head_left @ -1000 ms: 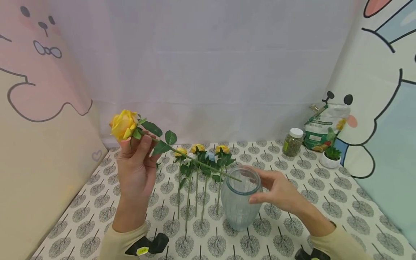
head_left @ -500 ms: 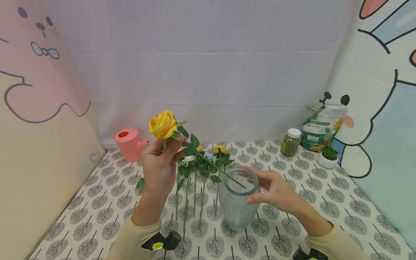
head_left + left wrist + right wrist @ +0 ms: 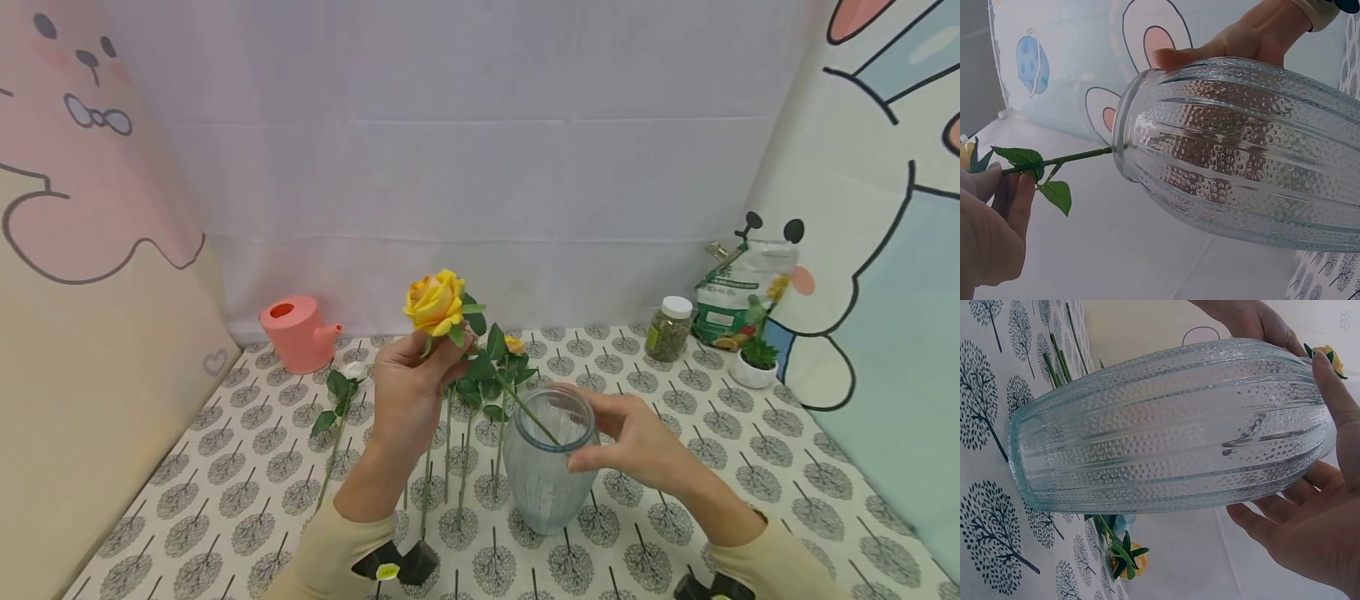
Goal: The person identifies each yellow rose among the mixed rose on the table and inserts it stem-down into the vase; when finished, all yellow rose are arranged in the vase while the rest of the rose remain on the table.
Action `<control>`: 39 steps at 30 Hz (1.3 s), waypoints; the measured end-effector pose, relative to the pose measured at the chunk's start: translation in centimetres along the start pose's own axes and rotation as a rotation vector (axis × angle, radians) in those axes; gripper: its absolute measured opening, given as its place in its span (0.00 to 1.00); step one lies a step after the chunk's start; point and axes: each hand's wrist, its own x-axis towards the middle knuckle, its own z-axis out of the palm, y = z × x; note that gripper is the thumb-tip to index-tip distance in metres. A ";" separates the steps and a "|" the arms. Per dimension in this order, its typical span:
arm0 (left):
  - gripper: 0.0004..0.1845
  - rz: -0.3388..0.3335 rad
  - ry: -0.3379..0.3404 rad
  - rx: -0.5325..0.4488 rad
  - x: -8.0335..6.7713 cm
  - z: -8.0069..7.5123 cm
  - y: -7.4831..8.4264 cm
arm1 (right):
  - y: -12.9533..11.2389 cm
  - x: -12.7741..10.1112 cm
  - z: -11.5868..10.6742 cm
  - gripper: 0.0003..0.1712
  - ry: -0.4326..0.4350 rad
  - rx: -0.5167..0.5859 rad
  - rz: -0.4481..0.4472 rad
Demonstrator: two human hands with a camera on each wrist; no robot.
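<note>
Left hand (image 3: 408,392) pinching the long green stem just under the bloom of a yellow artificial rose (image 3: 435,302), fingers curled round it, stem tip slanting toward 4 o'clock into the mouth. Right hand (image 3: 637,442) cupped round the neck of a ribbed, dimpled clear glass vase (image 3: 542,475), thumb and fingers curled against the rim. Vase upright on the tree-patterned tabletop (image 3: 750,467), loose rose stems (image 3: 457,467) lying at its 9 o'clock.

Tree-print table (image 3: 225,467) — glass vase (image 3: 546,467), loose roses (image 3: 457,433), pink watering can (image 3: 296,333), jar (image 3: 670,328), pouch (image 3: 738,292), potted succulent (image 3: 757,362)
</note>
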 end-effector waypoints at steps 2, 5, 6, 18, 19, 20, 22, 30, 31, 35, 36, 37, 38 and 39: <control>0.20 -0.020 -0.001 0.002 -0.1 0.2 -0.2 | 0.0 0.0 0.0 0.46 0.000 0.006 0.003; 0.21 -0.046 -0.012 0.015 -0.2 0.5 -0.5 | -0.1 0.0 0.0 0.46 0.001 0.014 0.012; 0.22 -0.050 -0.018 0.019 -0.2 0.5 -0.6 | -0.1 0.0 0.0 0.46 0.000 0.015 0.012; 0.22 -0.077 -0.092 0.054 -0.3 0.6 -1.6 | 0.0 0.1 0.1 0.47 0.001 0.003 0.011; 0.22 -0.084 -0.094 0.058 -0.3 0.6 -1.6 | 0.0 0.1 0.1 0.48 0.003 0.000 0.012; 0.22 -0.089 -0.093 0.061 -0.3 0.6 -1.7 | 0.0 0.1 0.1 0.47 0.003 -0.003 0.012; 0.22 -0.100 -0.087 0.074 -0.4 0.6 -1.8 | 0.0 0.1 0.1 0.47 0.005 -0.008 0.012; 0.14 -0.113 -0.131 0.109 -0.6 0.8 -2.5 | 0.0 0.1 0.0 0.47 0.003 -0.004 0.003; 0.14 -0.113 -0.144 0.112 -0.6 0.8 -2.6 | -0.1 0.1 0.0 0.47 0.001 -0.003 0.002; 0.17 -0.131 -0.183 0.144 -0.6 0.8 -2.8 | -0.1 0.2 0.0 0.46 -0.002 0.003 0.001; 0.18 -0.135 -0.188 0.157 -0.6 0.8 -2.9 | -0.1 0.2 0.0 0.47 -0.002 0.001 0.003; 0.18 -0.141 -0.190 0.168 -0.6 0.8 -2.9 | -0.1 0.1 0.0 0.47 0.000 -0.002 0.008; 0.18 -0.145 -0.194 0.181 -0.6 0.8 -3.0 | -0.1 0.1 0.0 0.46 0.002 -0.003 0.012; 0.18 -0.149 -0.196 0.194 -0.7 0.8 -3.0 | -0.1 0.0 0.0 0.47 0.003 -0.004 0.014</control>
